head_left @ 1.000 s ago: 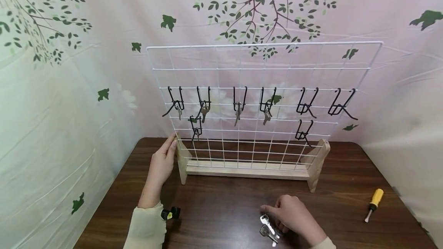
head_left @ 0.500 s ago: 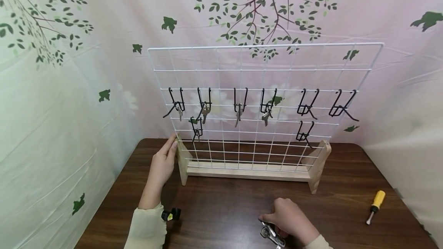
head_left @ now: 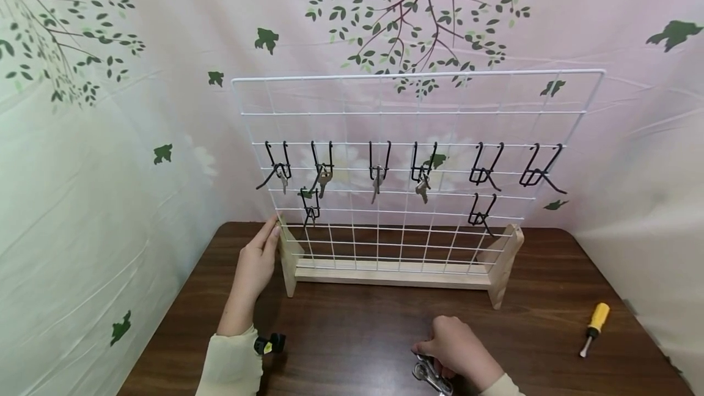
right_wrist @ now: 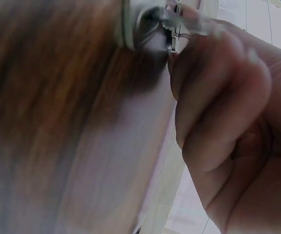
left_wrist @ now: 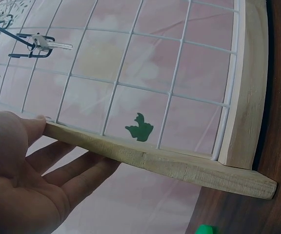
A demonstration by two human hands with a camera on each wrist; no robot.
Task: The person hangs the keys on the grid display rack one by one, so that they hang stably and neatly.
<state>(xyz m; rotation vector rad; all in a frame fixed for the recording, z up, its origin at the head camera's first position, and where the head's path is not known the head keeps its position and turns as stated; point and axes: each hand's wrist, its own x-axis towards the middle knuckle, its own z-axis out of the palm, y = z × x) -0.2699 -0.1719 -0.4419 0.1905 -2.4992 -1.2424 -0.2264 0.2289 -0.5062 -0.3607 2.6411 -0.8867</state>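
Note:
A white wire grid rack (head_left: 407, 72) stands upright on a wooden base. My left hand (head_left: 257, 261) grips the rack's left wooden side piece (left_wrist: 165, 163), thumb on one face and fingers on the other. Low over the table's front, my right hand (head_left: 456, 347) pinches a bunch of keys (head_left: 426, 371); its fingers are curled, and they hide part of the bunch. The right wrist view shows the keys (right_wrist: 152, 27) blurred. Black hooks (head_left: 484, 170) line the grid in two rows. Single keys (head_left: 324, 181) hang on several left and middle hooks; the right ones carry none.
A screwdriver (head_left: 595, 326) with a yellow handle lies at the right of the dark wooden table (head_left: 341, 329). Cloth with printed leaves hangs behind and at both sides. A small green object (left_wrist: 206, 229) shows at the bottom edge of the left wrist view.
The keys at my right hand have tilted and slid lower, with less of them showing. My right hand has turned slightly and dropped a little. The left hand keeps its grip on the rack.

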